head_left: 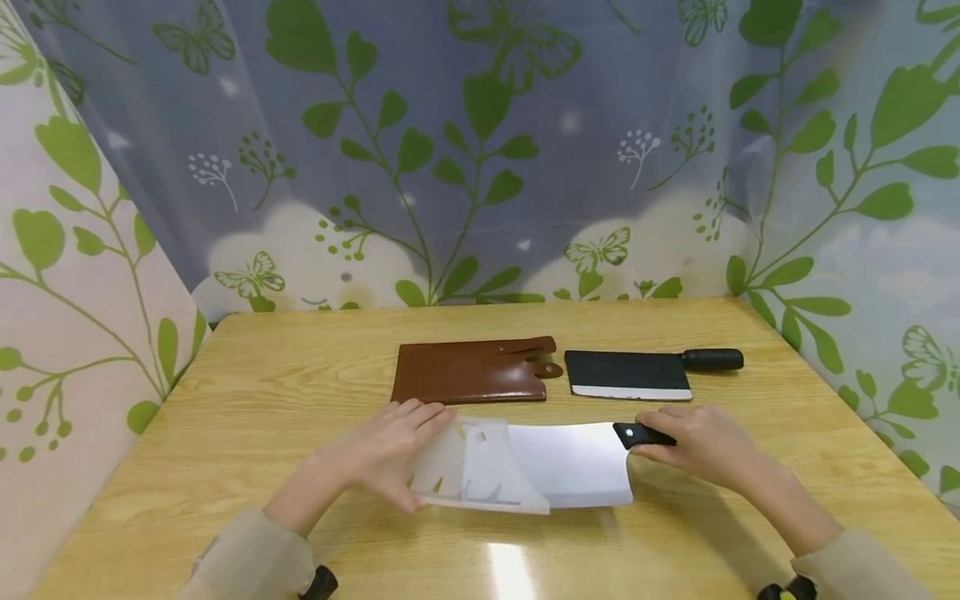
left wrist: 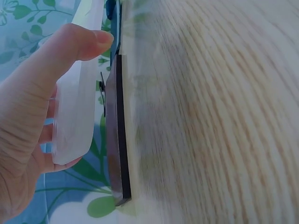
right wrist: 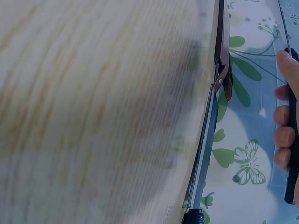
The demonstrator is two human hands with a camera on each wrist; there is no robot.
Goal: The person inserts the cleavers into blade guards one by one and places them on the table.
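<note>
A cleaver with a shiny steel blade (head_left: 577, 467) and a black handle (right wrist: 291, 140) is held level above the wooden table. My right hand (head_left: 693, 442) grips that handle, fingers wrapped round it. The blade's far part sits inside a translucent white plastic blade cover (head_left: 480, 475), while the part by the handle is bare. My left hand (head_left: 401, 454) holds the closed end of the cover, thumb along the near edge and fingers behind it. In the left wrist view the cover (left wrist: 77, 112) lies between thumb and fingers.
Behind the hands, a brown leather sheath (head_left: 468, 371) with strap tabs lies flat on the wooden table (head_left: 300, 358). To its right rests a second cleaver (head_left: 630, 371), black-bladed with a pale cutting edge and a black handle. A leaf-patterned curtain (head_left: 420, 167) hangs along the table's back edge.
</note>
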